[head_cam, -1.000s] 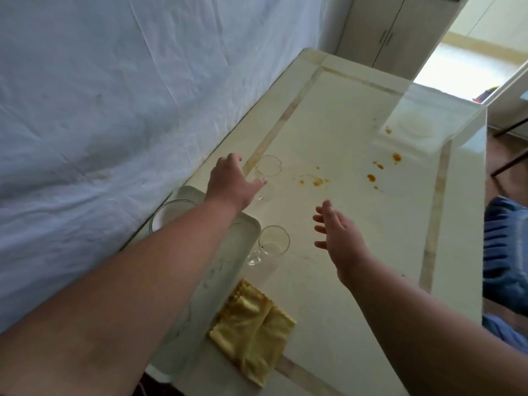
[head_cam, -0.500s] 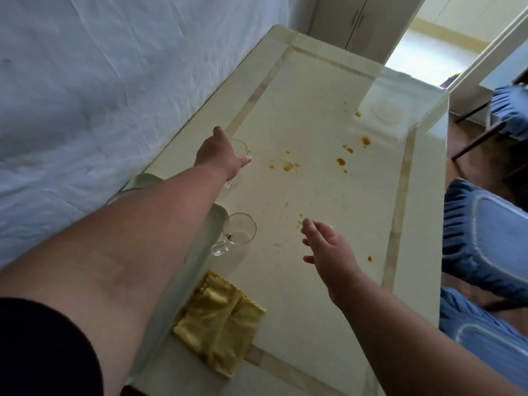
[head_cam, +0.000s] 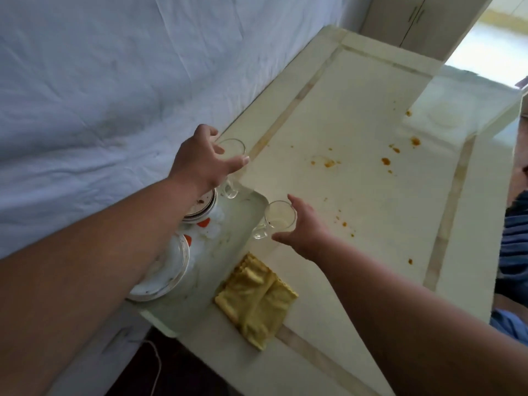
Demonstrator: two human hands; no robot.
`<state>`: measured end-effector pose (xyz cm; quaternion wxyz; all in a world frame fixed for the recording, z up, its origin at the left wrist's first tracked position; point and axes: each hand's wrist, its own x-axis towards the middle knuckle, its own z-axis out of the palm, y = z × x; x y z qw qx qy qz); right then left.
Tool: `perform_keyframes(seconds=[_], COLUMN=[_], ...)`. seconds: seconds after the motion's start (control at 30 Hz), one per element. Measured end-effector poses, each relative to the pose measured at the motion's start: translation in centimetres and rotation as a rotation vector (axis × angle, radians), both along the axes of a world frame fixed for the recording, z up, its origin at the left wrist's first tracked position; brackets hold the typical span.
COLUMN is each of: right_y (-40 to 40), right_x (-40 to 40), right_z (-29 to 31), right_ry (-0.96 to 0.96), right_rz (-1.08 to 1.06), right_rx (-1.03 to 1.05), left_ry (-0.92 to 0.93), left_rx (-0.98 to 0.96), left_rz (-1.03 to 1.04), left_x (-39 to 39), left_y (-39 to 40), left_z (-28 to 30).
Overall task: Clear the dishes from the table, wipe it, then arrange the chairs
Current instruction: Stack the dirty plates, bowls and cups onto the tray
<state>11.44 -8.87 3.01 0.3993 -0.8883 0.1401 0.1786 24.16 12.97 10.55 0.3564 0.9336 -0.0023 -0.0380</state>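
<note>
My left hand (head_cam: 204,160) grips the far clear glass mug (head_cam: 232,155) from above, thumb on its right side and fingers curled round its far rim; the mug's handle hangs near the far corner of the pale rectangular serving tray (head_cam: 225,252). I cannot tell whether this mug touches the table or is lifted.

My right hand (head_cam: 304,227) is spread wide around the near clear glass mug (head_cam: 278,220), thumb below it and forefinger along its far right rim. Whether the fingers have closed on the glass I cannot tell. That mug stands just right of the tray's right edge, its handle pointing toward the tray.

On the tray, partly under my left forearm, lie a white bowl with a dark rim line (head_cam: 201,208) at the far end and a white gold-rimmed plate (head_cam: 164,270) nearer me, with crumpled white tissue and orange scraps (head_cam: 204,222) between them.

A folded yellow cleaning cloth (head_cam: 255,300) lies on the glossy cream table with tan inlay strips (head_cam: 357,238), just beside the tray's near right edge. Orange sauce spots (head_cam: 385,160) are scattered over the far and right parts of the tabletop. A blue chair seat (head_cam: 515,232) shows at the right edge, and a white sheet (head_cam: 114,67) covers the left side.
</note>
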Motion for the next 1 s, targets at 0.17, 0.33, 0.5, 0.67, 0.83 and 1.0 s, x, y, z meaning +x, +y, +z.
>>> perform_keyframes(seconds=[0.17,0.33,0.5,0.67,0.83,1.0], right_y=[1.0,-0.3,-2.2,-2.0,0.6,5.0], right_x=[0.0,-2.1,-5.5,-7.7,-8.0,-7.4], right_z=[-0.9,-0.4,1.1,2.6,3.4,3.7], right_ry=[-0.037,-0.083,-0.098,-0.124,-0.165,-0.186], right_rz=[-0.054,-0.115,-0.137,-0.158,-0.072,0.019], right_rx=[-0.011,-0.017,-0.042,-0.046,-0.013,0.026], left_ry=[0.069,0.134,0.171,0.200,0.220,0.173], left_rx=[0.033,0.071,0.178,0.228,0.209,0.047], left_rz=[-0.066,-0.134,-0.239,-0.254,-0.292,-0.187], left_x=[-1.8,-2.5,-2.7,-3.0,-3.3,-3.7], left_y=[1.2,0.3,-0.7,-0.3,0.3,3.1], left_z=[-1.5,-3.2,-4.0,-4.9,-5.3,-3.8])
